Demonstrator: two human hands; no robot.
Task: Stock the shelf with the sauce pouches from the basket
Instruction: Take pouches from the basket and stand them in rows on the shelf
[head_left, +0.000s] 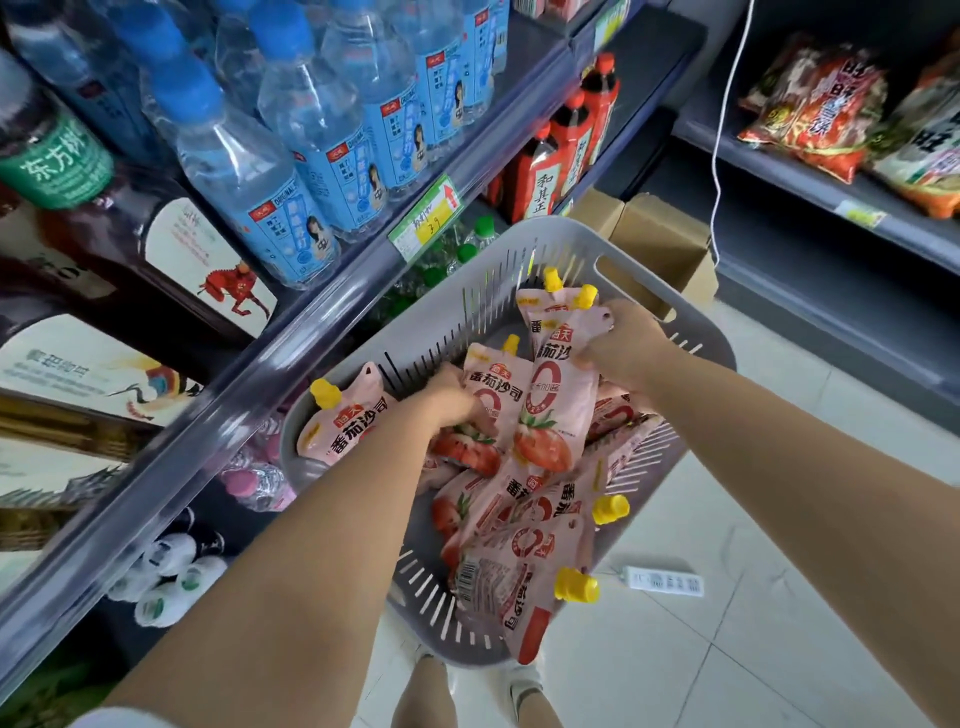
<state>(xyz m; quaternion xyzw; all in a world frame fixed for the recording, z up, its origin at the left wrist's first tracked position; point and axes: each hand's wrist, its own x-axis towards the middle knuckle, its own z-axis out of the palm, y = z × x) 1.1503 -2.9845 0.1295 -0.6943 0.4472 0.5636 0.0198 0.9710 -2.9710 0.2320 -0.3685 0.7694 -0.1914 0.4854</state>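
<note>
Early stage: picking from grey basket (561, 244).
Right hand (631, 340) gripping upright tomato sauce pouches (563, 374); left hand (457, 397) closing on another; many left inside, none visibly shelved.

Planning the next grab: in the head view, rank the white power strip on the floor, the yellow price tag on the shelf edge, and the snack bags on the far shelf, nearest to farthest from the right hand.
From the right hand:
1. Yellow price tag, up and to its left on the shelf rail.
2. White power strip, below it on the floor.
3. Snack bags, upper right on the far shelf.
</note>
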